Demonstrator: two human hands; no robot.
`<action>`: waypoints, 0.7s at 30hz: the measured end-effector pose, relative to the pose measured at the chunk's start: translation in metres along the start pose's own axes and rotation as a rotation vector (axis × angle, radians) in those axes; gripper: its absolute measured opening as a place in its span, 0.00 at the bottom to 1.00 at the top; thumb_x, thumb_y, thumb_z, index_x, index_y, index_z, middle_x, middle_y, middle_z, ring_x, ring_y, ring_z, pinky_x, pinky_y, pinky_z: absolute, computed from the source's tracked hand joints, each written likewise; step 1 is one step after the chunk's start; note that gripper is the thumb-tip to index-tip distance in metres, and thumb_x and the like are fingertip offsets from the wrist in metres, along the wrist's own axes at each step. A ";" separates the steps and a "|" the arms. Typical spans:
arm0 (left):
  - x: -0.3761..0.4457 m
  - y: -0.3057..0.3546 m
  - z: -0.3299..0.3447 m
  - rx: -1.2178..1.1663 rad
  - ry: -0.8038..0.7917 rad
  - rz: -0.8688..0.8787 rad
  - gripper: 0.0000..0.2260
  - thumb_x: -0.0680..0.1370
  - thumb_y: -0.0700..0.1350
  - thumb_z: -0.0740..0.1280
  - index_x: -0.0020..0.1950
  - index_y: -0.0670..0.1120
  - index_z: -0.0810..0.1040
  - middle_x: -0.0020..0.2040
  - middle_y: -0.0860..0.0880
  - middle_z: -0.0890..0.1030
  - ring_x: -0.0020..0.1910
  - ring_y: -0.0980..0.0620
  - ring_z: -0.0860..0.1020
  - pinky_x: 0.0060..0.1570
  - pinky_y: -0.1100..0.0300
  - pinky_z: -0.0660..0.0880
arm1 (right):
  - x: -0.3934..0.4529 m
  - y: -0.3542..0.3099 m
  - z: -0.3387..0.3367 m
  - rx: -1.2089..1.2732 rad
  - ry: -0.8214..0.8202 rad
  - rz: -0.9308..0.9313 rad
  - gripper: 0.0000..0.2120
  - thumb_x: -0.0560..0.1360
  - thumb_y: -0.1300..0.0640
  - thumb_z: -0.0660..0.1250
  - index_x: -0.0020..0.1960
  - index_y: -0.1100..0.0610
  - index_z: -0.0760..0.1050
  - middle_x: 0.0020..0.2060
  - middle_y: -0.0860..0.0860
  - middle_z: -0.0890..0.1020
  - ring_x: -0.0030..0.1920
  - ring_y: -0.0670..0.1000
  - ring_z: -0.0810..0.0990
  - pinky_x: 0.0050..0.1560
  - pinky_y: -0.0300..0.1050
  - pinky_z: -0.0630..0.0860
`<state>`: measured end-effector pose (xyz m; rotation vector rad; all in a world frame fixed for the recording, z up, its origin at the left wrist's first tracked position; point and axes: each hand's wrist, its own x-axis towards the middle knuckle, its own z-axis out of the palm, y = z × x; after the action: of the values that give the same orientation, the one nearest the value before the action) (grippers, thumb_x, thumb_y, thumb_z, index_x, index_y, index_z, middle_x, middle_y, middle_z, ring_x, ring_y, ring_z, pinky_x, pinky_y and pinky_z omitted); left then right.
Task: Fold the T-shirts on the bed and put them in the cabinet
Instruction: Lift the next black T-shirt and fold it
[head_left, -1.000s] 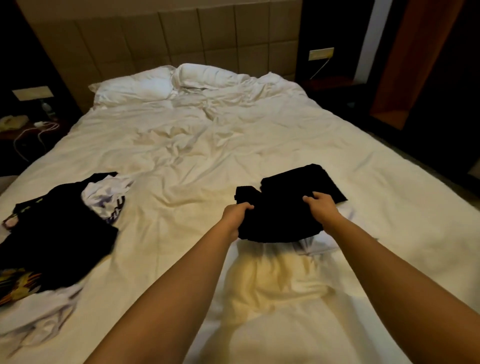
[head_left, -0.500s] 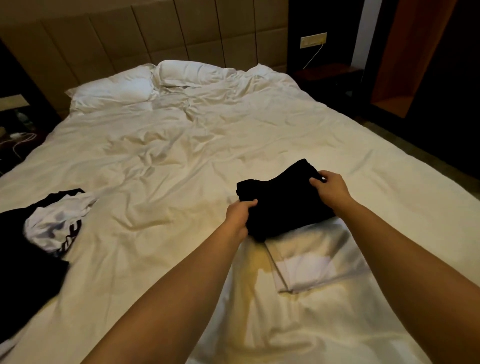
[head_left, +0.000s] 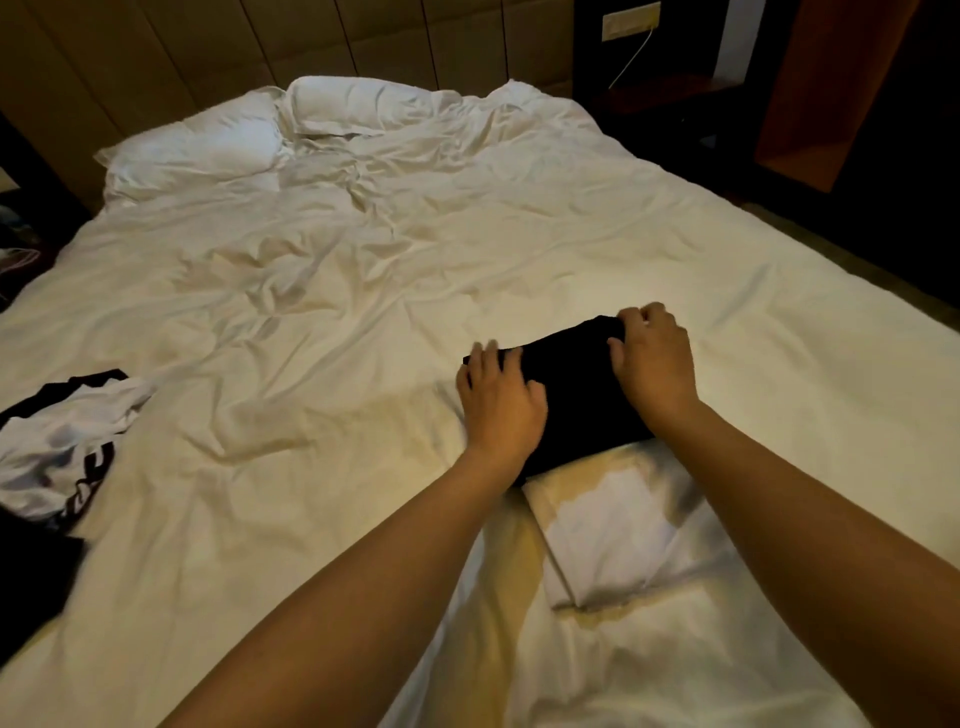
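The head view looks down along two bare forearms onto a bed (head_left: 415, 270) covered in a creased white sheet. A folded black T-shirt (head_left: 576, 395) lies on the near right part of the bed, its near edge overlapping a folded white T-shirt (head_left: 613, 530) that lies flat just in front of it.

The left hand (head_left: 498, 400) rests palm down on the left end of the black T-shirt. Its fingers are fairly straight and slightly spread, reaching over the left edge of the cloth, and the thumb lies on top of the fabric. The right hand (head_left: 654, 364) sits on the far right corner of the same shirt. Its fingers are curled over the far edge and the thumb presses on the top, so it pinches the fold there.

At the left edge of the bed lies an unfolded heap (head_left: 57, 447): a white shirt with dark lettering on top of black cloth, with more black fabric nearer the camera. It is well apart from the folded shirts.

Two white pillows (head_left: 270, 130) lie at the far end against a padded tan headboard (head_left: 234, 47). To the right of the bed, dark furniture with a reddish wooden panel (head_left: 831, 88) stands in shadow, and a wall socket (head_left: 631, 21) with a pale cable hanging from it shows above a dark shelf.
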<state>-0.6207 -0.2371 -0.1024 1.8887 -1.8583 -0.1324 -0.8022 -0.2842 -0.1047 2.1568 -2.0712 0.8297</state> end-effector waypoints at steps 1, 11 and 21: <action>0.001 0.000 0.004 0.018 -0.089 0.019 0.24 0.83 0.52 0.56 0.78 0.46 0.62 0.80 0.42 0.58 0.79 0.44 0.52 0.77 0.46 0.47 | -0.001 -0.007 0.003 -0.074 0.003 -0.108 0.16 0.78 0.55 0.63 0.61 0.63 0.76 0.57 0.63 0.77 0.54 0.66 0.76 0.53 0.56 0.70; 0.008 -0.023 0.017 0.139 -0.443 -0.228 0.38 0.78 0.71 0.44 0.82 0.51 0.41 0.81 0.43 0.39 0.80 0.43 0.38 0.75 0.37 0.41 | -0.022 -0.016 0.030 -0.252 -0.542 -0.109 0.32 0.81 0.34 0.42 0.81 0.45 0.42 0.81 0.52 0.46 0.80 0.53 0.41 0.78 0.56 0.40; -0.027 -0.079 -0.073 0.302 -0.460 -0.103 0.35 0.80 0.70 0.43 0.81 0.55 0.37 0.81 0.43 0.39 0.80 0.40 0.40 0.75 0.37 0.39 | -0.044 -0.101 -0.016 -0.202 -0.504 -0.158 0.33 0.81 0.33 0.43 0.81 0.47 0.46 0.81 0.52 0.48 0.80 0.53 0.42 0.78 0.59 0.40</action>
<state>-0.5214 -0.1949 -0.0770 2.3137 -2.1744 -0.3649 -0.7115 -0.2265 -0.0752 2.5568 -2.0157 0.0514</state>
